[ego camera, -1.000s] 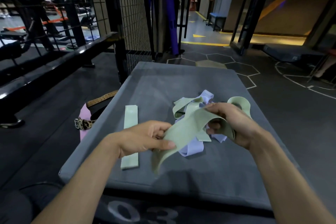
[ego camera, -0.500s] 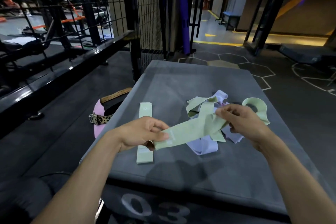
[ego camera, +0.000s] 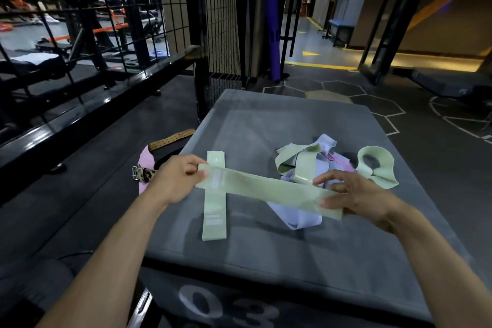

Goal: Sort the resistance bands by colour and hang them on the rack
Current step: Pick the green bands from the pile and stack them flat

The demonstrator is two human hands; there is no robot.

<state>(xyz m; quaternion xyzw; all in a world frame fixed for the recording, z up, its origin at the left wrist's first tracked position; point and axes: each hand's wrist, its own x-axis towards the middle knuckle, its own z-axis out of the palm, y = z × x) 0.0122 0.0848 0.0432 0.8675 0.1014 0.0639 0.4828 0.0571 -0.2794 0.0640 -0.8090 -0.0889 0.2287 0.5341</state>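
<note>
Both hands, left hand [ego camera: 175, 181] and right hand [ego camera: 354, 194], now pinching the green band [ego camera: 269, 192] pulled flat, hovering across the laid-flat green band [ego camera: 215, 200], ready for stacking.

Green bands [ego camera: 269, 192]: about four; two hands [ego camera: 175, 181]; one box [ego camera: 292, 247].

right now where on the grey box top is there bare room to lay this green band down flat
Bare: the far half of the box top beyond the band pile, and the near strip along its front edge. Crowded: the middle, between the flat green band and the pile, under the stretched green band.
</note>
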